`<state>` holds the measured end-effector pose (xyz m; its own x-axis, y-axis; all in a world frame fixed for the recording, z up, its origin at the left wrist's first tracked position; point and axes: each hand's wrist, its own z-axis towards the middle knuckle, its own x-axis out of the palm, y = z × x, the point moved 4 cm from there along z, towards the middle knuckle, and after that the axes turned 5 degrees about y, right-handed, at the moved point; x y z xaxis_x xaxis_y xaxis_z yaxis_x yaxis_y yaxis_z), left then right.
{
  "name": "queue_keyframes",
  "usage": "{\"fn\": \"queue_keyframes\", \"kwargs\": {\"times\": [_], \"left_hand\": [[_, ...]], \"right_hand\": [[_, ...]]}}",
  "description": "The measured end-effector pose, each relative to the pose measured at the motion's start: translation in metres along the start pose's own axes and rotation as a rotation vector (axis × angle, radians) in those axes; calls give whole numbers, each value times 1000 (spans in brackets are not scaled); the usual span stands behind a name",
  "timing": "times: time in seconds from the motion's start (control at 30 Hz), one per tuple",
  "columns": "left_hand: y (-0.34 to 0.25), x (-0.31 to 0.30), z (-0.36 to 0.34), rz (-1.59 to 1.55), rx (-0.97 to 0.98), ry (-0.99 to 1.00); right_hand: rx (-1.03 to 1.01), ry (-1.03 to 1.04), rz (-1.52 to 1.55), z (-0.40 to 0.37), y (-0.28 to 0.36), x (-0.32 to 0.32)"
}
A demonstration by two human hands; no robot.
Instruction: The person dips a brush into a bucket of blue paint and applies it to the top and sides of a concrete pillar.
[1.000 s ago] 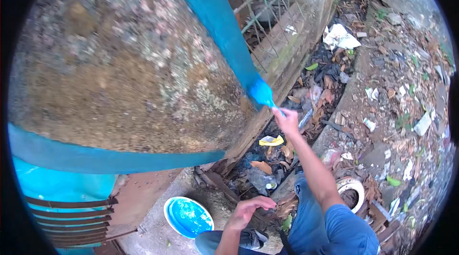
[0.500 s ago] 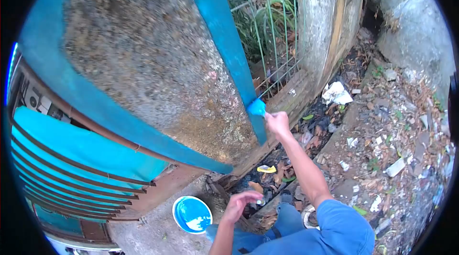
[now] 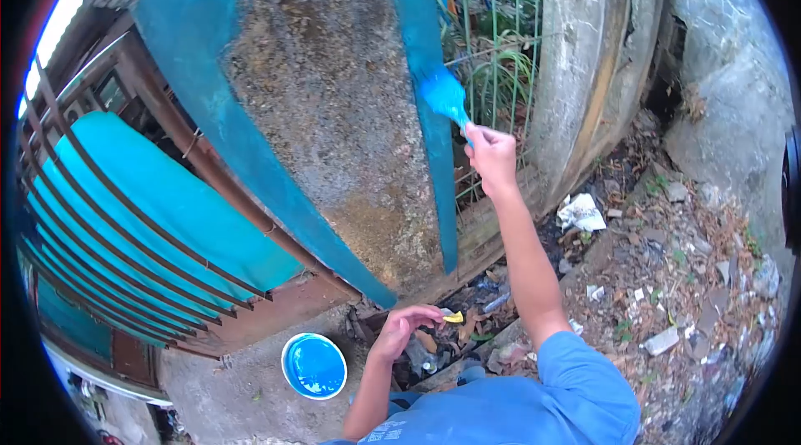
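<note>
My right hand [image 3: 492, 156] is closed around the handle of a blue paintbrush [image 3: 443, 95]. Its bristles rest against the blue-painted strip [image 3: 425, 53] along the right edge of a wall panel, whose rough pebbly middle [image 3: 334, 103] is unpainted. Down by the foot of the wall, my left hand [image 3: 402, 331] hangs in the air with fingers stretched out and holds nothing. Below and to the left of it, a round white-rimmed bucket [image 3: 286, 372] of blue paint stands on the concrete. A yellow scrap [image 3: 453, 317] shows just past the left fingertips.
Green metal bars [image 3: 494, 36] with plants behind them adjoin the painted strip. A weathered concrete pillar [image 3: 576, 53] rises farther right. Rubble, dry leaves and litter [image 3: 659, 278] cover the ground at right. Brown curved rails [image 3: 142, 228] front a turquoise sheet at left.
My right hand has carried the brush from the lower end of the strip up to a higher part. My left hand has risen slightly, and the view has shifted, showing more of the wall's top.
</note>
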<state>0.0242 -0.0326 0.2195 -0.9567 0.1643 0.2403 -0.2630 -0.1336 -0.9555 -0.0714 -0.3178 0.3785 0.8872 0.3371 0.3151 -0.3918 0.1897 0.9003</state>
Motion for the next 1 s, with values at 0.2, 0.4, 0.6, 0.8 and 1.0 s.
{"fn": "queue_keyframes", "kwargs": {"times": [0.2,0.4,0.6,0.8,1.0], "left_hand": [[2,-11,-10,-37,26,-89],[4,-23,-8,-51,26,-126],[4,-27,16,-63,38,-138],[-1,-23,38,-77,83,-9],[1,-22,47,-19,75,-30]], "right_hand": [[12,-141,-306,-39,-179,-61],[566,-312,-867,-114,-311,-121],[578,-150,-337,-52,-214,-68],[321,-26,-49,-3,-57,-30],[-21,44,82,32,91,11]]}}
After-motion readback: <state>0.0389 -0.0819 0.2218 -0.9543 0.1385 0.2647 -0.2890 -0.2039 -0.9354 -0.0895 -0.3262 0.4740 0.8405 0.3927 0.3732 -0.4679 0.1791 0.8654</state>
